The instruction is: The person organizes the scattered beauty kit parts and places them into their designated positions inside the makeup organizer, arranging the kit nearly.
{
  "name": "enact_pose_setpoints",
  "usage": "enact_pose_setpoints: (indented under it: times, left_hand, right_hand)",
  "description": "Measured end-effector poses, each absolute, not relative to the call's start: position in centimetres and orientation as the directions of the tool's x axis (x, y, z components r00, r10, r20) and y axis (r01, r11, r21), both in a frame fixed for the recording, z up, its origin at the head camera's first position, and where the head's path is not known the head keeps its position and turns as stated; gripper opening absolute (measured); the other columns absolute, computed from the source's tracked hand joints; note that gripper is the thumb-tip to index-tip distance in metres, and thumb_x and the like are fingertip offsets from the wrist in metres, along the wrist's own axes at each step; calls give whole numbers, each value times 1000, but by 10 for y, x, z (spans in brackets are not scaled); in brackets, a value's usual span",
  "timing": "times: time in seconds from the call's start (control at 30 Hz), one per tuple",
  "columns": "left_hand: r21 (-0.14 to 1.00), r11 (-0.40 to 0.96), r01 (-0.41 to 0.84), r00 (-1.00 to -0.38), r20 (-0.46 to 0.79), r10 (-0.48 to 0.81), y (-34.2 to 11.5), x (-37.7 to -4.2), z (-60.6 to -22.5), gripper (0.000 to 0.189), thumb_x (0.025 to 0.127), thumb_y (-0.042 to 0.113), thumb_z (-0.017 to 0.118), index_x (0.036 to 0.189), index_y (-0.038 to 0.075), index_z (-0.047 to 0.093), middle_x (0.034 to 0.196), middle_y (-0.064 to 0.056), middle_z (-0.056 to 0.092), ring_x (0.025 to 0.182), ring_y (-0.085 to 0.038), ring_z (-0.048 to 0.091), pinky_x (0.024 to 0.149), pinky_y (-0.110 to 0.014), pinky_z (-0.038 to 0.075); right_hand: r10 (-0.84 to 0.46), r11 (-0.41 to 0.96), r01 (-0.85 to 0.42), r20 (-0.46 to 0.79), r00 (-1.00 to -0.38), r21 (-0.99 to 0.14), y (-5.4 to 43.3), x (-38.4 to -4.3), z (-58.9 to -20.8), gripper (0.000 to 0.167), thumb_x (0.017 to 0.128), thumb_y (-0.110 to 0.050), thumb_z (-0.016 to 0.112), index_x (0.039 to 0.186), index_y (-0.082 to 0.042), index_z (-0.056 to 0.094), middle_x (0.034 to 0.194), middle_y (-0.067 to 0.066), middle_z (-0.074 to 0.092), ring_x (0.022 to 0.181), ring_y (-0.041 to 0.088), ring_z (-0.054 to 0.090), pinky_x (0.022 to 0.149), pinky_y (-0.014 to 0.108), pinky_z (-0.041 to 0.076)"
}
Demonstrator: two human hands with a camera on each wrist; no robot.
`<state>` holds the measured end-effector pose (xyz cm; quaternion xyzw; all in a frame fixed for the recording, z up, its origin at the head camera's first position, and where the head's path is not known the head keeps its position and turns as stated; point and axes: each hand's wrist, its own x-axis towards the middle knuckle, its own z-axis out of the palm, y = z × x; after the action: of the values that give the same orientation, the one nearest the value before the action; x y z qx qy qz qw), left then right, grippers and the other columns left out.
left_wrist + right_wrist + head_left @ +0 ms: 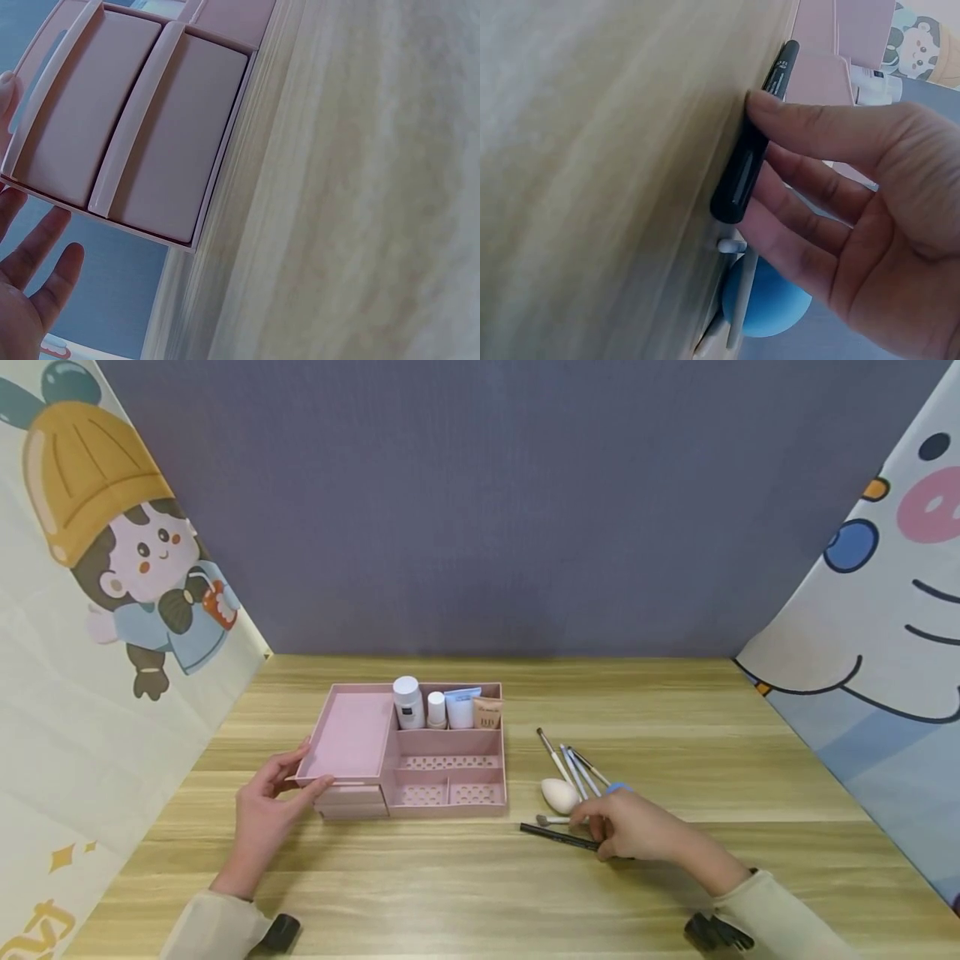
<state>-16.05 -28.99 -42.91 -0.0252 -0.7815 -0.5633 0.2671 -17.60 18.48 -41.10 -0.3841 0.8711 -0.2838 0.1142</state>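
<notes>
My left hand (273, 802) holds the front left corner of a pink makeup organizer (446, 811), thumb at the top front edge and fingers along the side. Two drawers (180, 135) form the organizer's front on that side. My right hand (641, 828) pinches a black eyeliner pen (742, 169) between thumb and fingers, low over the wooden table. Beside this hand lie a white egg-shaped makeup sponge (558, 796), several makeup brushes (555, 755) and a blue sponge (769, 300), which the hand partly hides in the head view.
In the organizer's back compartment stand a white bottle (408, 703), a smaller white-capped bottle (437, 710), a blue-and-white tube (462, 708) and a beige tube (487, 713). A grey panel (480, 527) rises behind the table (450, 893), with printed cloths at both sides.
</notes>
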Motion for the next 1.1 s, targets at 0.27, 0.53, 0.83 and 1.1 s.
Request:
enact_pose_setpoints:
  times: [0.27,0.53,0.83,1.1]
  left_hand:
    - [862,355,362,-852,461,-251,-290,-163,-430,48,72,-16,80,117,-9,65,124,0,66,98,4,64,74,-11,52]
    - [865,352,359,-853,457,-253,-291,-163,-430,49,72,-16,81,117,-9,65,125,-1,66,98,4,64,74,-11,52]
    - [865,350,359,-855,456,-249,-291,-163,-430,49,72,-16,81,117,-8,65,125,-1,65,98,4,64,74,-11,52]
    - [866,359,349,-856,450,-255,-291,-162,-430,49,72,-15,82,117,-7,65,125,0,65,97,4,64,73,-11,52]
  right_hand:
    - [-765,535,-655,22,-644,-534,185,-178,-411,48,62,14,78,103,-10,72,67,-12,60,58,-5,51,51,16,48]
    - [-778,513,-633,-1,-628,-580,187,-177,-406,44,63,12,75,102,-8,74,67,-14,58,56,-6,51,49,16,49]
    - [-806,486,-584,-76,-587,-650,187,-180,-390,42,69,11,73,109,-1,73,75,-10,62,64,-3,53,55,20,52]
    - [-802,488,-559,-91,-591,-670,184,-184,-377,40,74,10,73,113,1,72,77,-10,61,63,-2,52,55,23,53]
